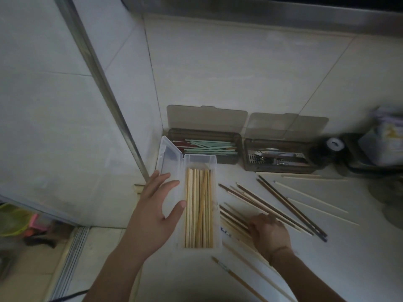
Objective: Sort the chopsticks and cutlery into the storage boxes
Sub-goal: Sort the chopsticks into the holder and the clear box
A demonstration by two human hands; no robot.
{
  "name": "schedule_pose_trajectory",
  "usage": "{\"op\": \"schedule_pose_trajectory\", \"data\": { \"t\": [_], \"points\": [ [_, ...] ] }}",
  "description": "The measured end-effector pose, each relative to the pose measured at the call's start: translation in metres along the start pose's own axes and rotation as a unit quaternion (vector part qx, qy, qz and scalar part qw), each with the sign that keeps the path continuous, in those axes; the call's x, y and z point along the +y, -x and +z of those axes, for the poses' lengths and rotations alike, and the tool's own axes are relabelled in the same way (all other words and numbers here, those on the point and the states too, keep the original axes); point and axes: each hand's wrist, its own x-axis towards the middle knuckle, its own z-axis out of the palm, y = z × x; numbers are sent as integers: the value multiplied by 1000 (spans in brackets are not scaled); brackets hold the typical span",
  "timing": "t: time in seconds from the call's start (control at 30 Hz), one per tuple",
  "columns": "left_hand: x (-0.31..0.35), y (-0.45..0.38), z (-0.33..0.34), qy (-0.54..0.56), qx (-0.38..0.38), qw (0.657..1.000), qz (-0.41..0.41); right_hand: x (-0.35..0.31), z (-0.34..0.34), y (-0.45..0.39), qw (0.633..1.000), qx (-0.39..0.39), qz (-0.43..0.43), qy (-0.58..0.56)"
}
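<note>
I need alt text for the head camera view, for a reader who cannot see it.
A person's left hand rests open against a clear box of pale chopsticks, while the right hand reaches into loose chopsticks on the counter. Behind stand two open dark boxes, one holding green chopsticks, one holding metal cutlery.

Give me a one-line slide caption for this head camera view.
Left hand steadies the clear box of chopsticks while the right hand gathers loose chopsticks.

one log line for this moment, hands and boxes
left hand open beside clear box | right hand on loose chopsticks | clear box: light chopsticks
</note>
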Motion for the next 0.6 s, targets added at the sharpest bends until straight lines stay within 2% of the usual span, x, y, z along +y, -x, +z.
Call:
{"op": "schedule_pose_trajectory", "data": {
  "t": [0.13, 0.27, 0.37, 0.47, 0.6],
  "points": [
    [0, 0, 1, -2, 0, 1000, -1, 4, 3, 2, 998, 46, -34, 23],
    [-2, 0, 1, -3, -1, 1000, -3, 12, 3, 1, 999, 38, 10, 30],
    [-1, 0, 0, -2, -1, 1000, -2, 15, 4, 2, 998, 42, 4, 45],
    [0, 1, 0, -2, -3, 1000, -6, 14, 3, 4, 997, 23, -1, 71],
    [1, 0, -1, -1, -5, 1000, -4, 14, 6, 7, 995, -12, 58, 86]
  ]
}}
